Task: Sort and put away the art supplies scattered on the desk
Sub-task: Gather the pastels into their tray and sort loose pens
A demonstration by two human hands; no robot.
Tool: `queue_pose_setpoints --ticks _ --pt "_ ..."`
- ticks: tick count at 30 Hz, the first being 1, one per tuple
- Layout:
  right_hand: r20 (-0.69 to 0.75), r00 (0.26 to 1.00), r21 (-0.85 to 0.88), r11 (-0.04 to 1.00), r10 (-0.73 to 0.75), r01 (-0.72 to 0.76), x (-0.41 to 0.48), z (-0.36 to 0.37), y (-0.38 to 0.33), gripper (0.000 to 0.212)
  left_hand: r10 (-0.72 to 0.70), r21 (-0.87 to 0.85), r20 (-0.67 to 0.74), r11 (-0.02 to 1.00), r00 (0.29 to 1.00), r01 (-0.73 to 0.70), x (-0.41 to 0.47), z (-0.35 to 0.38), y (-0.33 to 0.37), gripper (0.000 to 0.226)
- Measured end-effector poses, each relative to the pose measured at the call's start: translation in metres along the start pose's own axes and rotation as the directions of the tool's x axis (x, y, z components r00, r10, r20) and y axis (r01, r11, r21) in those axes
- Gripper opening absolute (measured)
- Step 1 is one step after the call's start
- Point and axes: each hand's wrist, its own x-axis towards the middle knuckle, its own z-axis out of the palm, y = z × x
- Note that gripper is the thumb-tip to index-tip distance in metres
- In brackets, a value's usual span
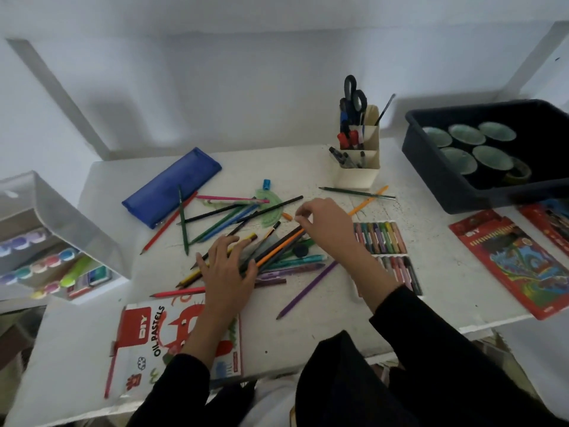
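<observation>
Flat and wide open, the left hand (228, 269) is pressed on a bunch of pencils (271, 251) in the middle of the desk (292, 331). The right hand (326, 223) is bent over the top ends of the same bunch, with its fingertips (300, 221) drawn close together. Whether anything is pinched there cannot be told.

Closest of all, black sleeves (431, 349) are seen, cut off by the bottom edge. An oil pastels box (144, 334) is laid at the near edge of the desk, and part of its picture is hidden by the left arm (209, 318). A tray of pastel sticks (381, 238) is set right of the hands, and its near row is partly hidden by the right wrist (369, 272). Farther right a red pencil box (517, 266) is laid, and a second red box (551, 223) is cut off by the edge. At the left, a clear box (46, 195) is seen, but what is kept inside is blurred into coloured blobs.

Behind the hands, a green protractor (272, 211) is half hidden under loose pencils (215, 217). A blue pencil case (172, 189) is laid farther back on the left. At the back, a white holder (358, 174) is filled with pens (348, 158) and scissors (354, 94). Round lids (466, 134) are kept in a dark bin (431, 167) beside it, and what is under them is too dark to make out.
</observation>
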Motion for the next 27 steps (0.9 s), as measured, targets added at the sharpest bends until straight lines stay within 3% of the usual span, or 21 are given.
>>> queue_pose_setpoints --ticks 3,7,12,17,20,23,27 --pt "-0.028 0.999 -0.110 0.993 0.046 -0.049 0.025 0.014 -0.018 0.021 -0.004 -0.012 0.016 1.000 1.000 0.004 0.000 0.001 0.000 0.042" --pt "0.069 0.993 -0.308 0.949 0.095 -0.069 0.040 0.037 -0.027 0.024 -0.015 -0.010 0.014 1.000 1.000 0.015 0.000 0.000 -0.001 0.042" --pt "0.071 0.996 -0.381 0.924 0.053 -0.022 0.044 0.047 -0.023 0.022 -0.014 -0.024 0.008 1.000 1.000 0.014 -0.002 -0.001 -0.003 0.043" --pt "-0.030 0.995 -0.067 0.993 0.097 -0.099 0.027 0.023 -0.007 0.012 -0.012 -0.028 0.030 1.000 0.999 0.012 -0.002 0.001 -0.006 0.043" --pt "0.039 0.983 0.188 0.965 0.180 -0.184 -0.001 -0.005 0.012 0.006 -0.003 -0.008 0.009 1.000 1.000 0.003 -0.002 0.002 -0.006 0.045" --pt "0.141 0.953 0.255 0.921 0.268 -0.296 -0.033 -0.022 0.039 0.010 0.002 -0.013 -0.002 1.000 1.000 -0.002 -0.001 0.003 -0.006 0.044" --pt "0.155 0.932 0.255 0.898 0.328 -0.358 -0.062 -0.026 0.065 0.008 0.010 -0.014 0.013 1.000 1.000 -0.010 0.000 0.005 -0.006 0.045"
